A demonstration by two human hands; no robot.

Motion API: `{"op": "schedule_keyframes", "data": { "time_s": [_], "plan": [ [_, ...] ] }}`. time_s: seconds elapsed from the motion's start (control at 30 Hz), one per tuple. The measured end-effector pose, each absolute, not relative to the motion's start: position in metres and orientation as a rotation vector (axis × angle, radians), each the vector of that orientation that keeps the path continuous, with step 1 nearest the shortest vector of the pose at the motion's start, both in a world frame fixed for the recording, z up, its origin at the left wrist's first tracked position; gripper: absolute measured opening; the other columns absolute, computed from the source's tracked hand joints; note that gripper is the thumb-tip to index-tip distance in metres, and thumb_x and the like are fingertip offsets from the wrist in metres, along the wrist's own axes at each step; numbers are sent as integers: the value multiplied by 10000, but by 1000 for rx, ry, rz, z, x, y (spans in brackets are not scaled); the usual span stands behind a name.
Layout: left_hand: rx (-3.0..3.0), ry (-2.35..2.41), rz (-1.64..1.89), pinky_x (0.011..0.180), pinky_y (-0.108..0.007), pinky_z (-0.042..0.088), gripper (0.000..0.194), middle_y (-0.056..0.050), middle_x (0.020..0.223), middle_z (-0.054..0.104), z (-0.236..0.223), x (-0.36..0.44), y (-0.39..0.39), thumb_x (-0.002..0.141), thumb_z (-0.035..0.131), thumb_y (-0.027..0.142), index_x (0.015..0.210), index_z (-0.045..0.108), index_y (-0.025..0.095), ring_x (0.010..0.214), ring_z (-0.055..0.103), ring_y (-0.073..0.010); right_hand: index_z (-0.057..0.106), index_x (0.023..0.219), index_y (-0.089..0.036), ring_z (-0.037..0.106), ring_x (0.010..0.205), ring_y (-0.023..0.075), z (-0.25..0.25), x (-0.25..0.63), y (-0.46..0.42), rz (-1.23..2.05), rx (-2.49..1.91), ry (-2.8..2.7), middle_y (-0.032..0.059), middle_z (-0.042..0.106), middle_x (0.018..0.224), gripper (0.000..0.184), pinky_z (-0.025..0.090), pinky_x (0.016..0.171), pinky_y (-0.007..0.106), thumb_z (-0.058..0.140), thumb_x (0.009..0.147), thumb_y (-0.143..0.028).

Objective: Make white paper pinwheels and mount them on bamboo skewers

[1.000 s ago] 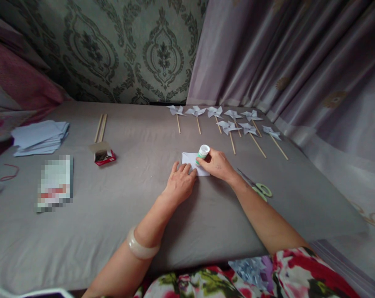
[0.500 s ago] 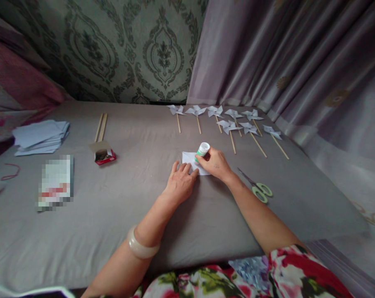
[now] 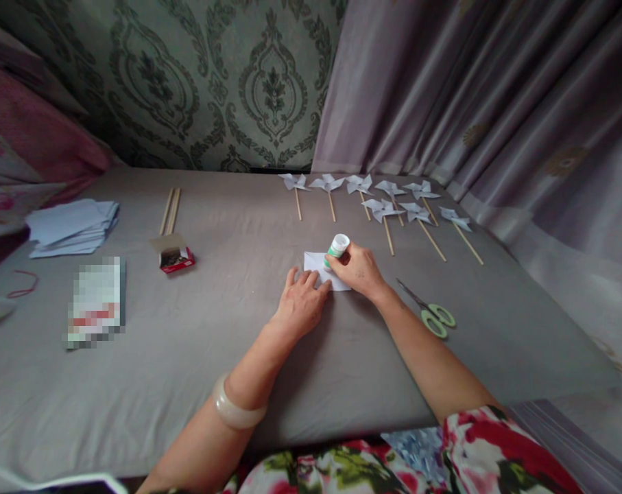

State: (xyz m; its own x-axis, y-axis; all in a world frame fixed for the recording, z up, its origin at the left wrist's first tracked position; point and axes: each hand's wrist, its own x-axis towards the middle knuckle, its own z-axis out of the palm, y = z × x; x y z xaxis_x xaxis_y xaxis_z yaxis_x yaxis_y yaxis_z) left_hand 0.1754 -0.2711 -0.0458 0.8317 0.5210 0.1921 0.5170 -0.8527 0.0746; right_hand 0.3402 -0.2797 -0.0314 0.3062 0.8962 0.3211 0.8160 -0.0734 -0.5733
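Observation:
A small white sheet of paper [image 3: 313, 261] lies on the grey cloth in front of me, with fold creases near its left corner. My left hand [image 3: 304, 300] rests on the paper's near left part, fingers spread and pressing down, holding nothing. Gripped in my right hand [image 3: 359, 272] is a green and white glue stick [image 3: 340, 244], tilted with its lower end down against the paper. The contact spot is hidden behind my fingers. Scissors with green handles [image 3: 434, 319] lie to the right of my right hand.
Several white paper pinwheels [image 3: 383, 209] on sticks lie at the back right. On the left are a paper stack [image 3: 74, 226], wooden sticks [image 3: 171, 211], an open red box [image 3: 174, 257] of small pieces, a blurred packet [image 3: 95, 302] and a red cord [image 3: 25, 283].
The whole view has shifted slightly, so things appear a little further right. Both hands keep nearly the same place on the paper, and the glue stick stays in my right hand.

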Motion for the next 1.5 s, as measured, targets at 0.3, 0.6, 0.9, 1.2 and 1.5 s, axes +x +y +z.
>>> {"op": "schedule_keyframes", "data": {
  "time_s": [0.3, 0.6, 0.9, 1.2, 1.5],
  "plan": [
    [2958, 869, 290, 1015, -523, 265, 334, -122, 1092, 579, -44, 177, -271, 893, 410, 199, 1193, 554, 223, 1056, 519, -256, 600, 751, -177, 576, 558, 157, -32, 336, -288, 193, -1843, -1581, 51, 655, 643, 157, 409, 579, 255, 586, 746, -334],
    [2991, 875, 284, 1006, -519, 278, 331, -122, 1113, 579, -43, 176, -272, 904, 394, 212, 1192, 557, 222, 1065, 523, -259, 600, 758, -160, 574, 565, 155, -34, 343, -286, 101, -1875, -1562, 57, 657, 655, 160, 401, 577, 246, 596, 747, -320],
    [3002, 879, 286, 1014, -517, 270, 347, -118, 1111, 581, -45, 176, -272, 898, 400, 205, 1213, 547, 222, 1063, 523, -256, 596, 755, -163, 577, 566, 154, -34, 337, -283, 106, -1842, -1610, 53, 657, 651, 139, 397, 580, 244, 592, 754, -302],
    [2978, 885, 289, 1013, -522, 269, 342, -122, 1124, 574, -45, 177, -273, 897, 402, 198, 1203, 552, 226, 1066, 518, -254, 600, 770, -165, 583, 584, 157, -34, 341, -285, 77, -1846, -1612, 61, 666, 675, 141, 404, 586, 246, 594, 749, -304],
    [2978, 884, 284, 1013, -524, 270, 336, -116, 1124, 575, -43, 175, -273, 910, 386, 214, 1204, 547, 236, 1070, 519, -252, 589, 767, -165, 569, 572, 159, -26, 339, -286, 101, -1895, -1680, 58, 653, 658, 140, 383, 570, 249, 585, 747, -303]
  ]
}}
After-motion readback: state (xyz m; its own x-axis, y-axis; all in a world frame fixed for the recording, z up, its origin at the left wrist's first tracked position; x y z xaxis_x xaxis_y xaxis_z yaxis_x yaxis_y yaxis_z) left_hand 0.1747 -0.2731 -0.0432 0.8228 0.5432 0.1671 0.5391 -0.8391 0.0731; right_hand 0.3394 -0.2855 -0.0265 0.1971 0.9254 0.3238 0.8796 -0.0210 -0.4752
